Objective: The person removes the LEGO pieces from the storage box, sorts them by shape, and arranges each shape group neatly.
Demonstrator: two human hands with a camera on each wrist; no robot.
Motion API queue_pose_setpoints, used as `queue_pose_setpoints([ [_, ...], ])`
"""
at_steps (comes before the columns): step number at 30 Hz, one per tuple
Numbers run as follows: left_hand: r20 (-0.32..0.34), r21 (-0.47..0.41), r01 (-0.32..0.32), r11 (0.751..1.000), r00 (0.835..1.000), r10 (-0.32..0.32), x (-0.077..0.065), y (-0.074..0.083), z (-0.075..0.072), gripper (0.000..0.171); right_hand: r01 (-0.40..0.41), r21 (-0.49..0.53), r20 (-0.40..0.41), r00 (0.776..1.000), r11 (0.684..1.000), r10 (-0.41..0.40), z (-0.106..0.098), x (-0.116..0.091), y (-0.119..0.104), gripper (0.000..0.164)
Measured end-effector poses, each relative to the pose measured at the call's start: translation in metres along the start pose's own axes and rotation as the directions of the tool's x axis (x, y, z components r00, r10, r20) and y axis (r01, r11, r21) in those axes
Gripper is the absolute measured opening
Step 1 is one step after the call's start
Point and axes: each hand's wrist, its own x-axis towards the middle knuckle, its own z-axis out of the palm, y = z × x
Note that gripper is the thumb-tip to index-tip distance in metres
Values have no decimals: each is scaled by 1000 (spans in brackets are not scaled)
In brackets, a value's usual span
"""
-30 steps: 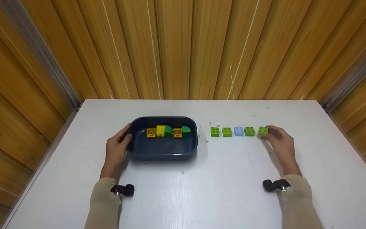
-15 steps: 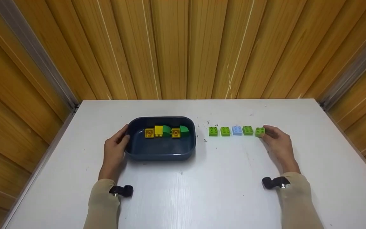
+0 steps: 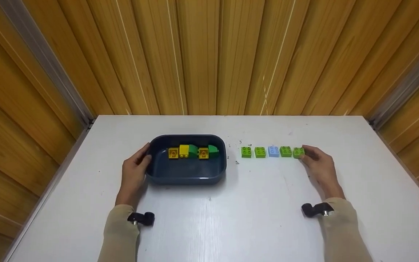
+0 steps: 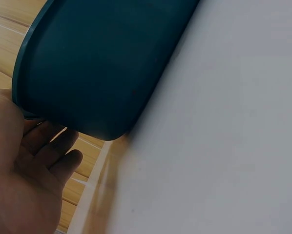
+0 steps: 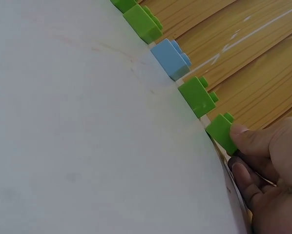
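Observation:
My left hand [image 3: 134, 169] grips the left end of a dark blue tray [image 3: 186, 179], thumb at the rim and fingers behind it. In the left wrist view, the tray's outer wall [image 4: 102, 63] fills the upper part. My right hand [image 3: 320, 165] pinches a green toy brick [image 3: 298, 152] between thumb and fingers, at the right end of a row. To its left in that row are a green brick [image 3: 285, 151], a light blue brick [image 3: 273, 151] and two more green bricks. In the right wrist view, the pinched brick [image 5: 221, 132] stands close beside its neighbour, studs up.
Inside the tray lie yellow blocks [image 3: 173, 153] and green rounded blocks [image 3: 213, 150], in a line near its far wall. The white table [image 3: 249, 214] ends at a wood-patterned wall [image 3: 202, 58]. Small dark specks mark the tabletop between tray and bricks.
My right hand has moved the green brick slightly left and nearer, so it stands closer to its neighbour in the row. My left hand keeps its grip on the tray.

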Motion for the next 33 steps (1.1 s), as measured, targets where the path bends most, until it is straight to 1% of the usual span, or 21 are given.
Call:
queue_pose_setpoints([
  [5,-11,-7,-4,1000,1000,4,-1,-1,1,45,-3,-24,32,999,1000,3,-2,5,0,50],
  [10,-16,-3,-20,1000,1000,20,0,-1,2,44,0,-60,41,999,998,2,-5,10,1,48],
  [13,-16,-1,-18,1000,1000,18,0,-1,2,44,-18,-56,44,999,998,21,-7,11,2,48],
  [16,-9,0,-7,1000,1000,7,0,0,2,45,-27,-32,50,998,999,29,-7,12,0,52],
  [21,-7,-1,0,1000,1000,0,-1,0,0,45,-25,-19,35,999,999,26,-3,13,-6,57],
  [24,-9,-7,2,1000,1000,-2,-1,-1,-1,45,-39,-25,20,999,999,40,0,13,-9,57],
  [29,-7,-21,0,1000,1000,0,-1,-1,-1,45,-62,-35,23,998,997,63,1,11,-12,60],
  [31,-5,-23,1,1000,1000,-1,-1,0,0,45,-57,-44,18,998,997,58,0,9,-14,62],
  [33,-9,-30,0,1000,1000,0,0,0,2,45,-40,-53,-3,999,998,39,0,7,-18,63],
])
